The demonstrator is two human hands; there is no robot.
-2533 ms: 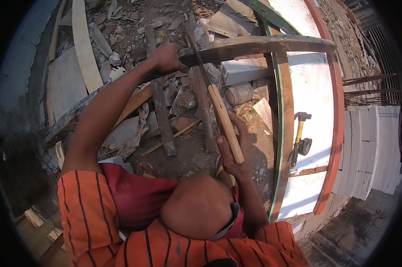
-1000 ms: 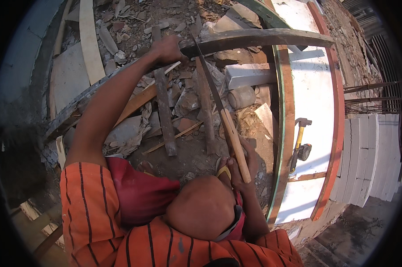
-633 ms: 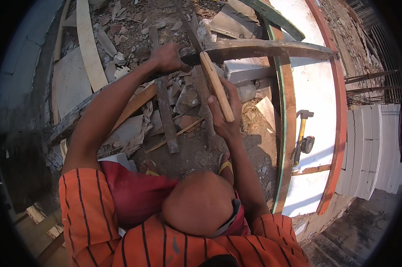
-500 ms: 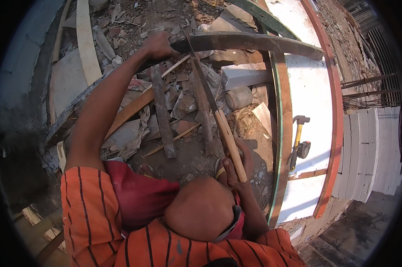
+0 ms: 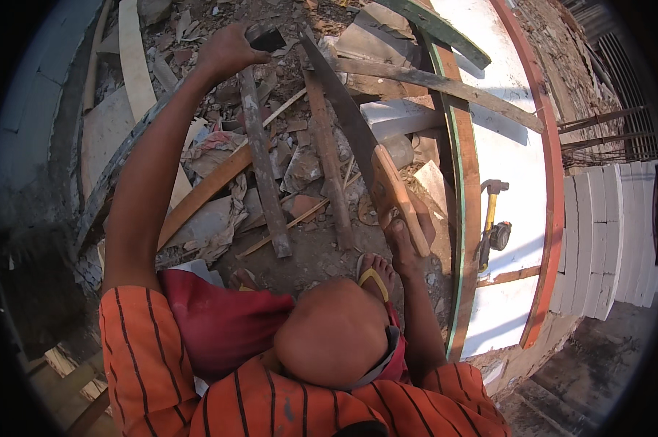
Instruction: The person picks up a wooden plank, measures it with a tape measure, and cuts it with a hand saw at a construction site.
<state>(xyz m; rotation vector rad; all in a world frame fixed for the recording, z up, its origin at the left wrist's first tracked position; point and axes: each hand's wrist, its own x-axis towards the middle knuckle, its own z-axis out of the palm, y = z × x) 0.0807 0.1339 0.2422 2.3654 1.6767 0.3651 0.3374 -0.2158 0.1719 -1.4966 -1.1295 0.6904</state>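
Handsaw [image 5: 349, 116] in the head view points its blade forward and to the left; the right hand [image 5: 403, 246] is wrapped around its wooden handle [image 5: 398, 193]. Ahead of this hand, the timber beam [image 5: 460, 89] runs rightward across the brown rail [image 5: 466, 153]. Its left end is just beside the blade, nearer to the left hand [image 5: 227, 51], which grips a dark wood block [image 5: 268, 38]. Between block and blade is a gap over rubble [image 5: 301, 166].

The left hand [image 5: 228, 52] hides part of the dark wooden piece [image 5: 268, 38], the saw [image 5: 355, 127] covers part of the right hand [image 5: 403, 247], its teeth are too small to tell, and the upper edge cuts off a pale strip [image 5: 134, 62].
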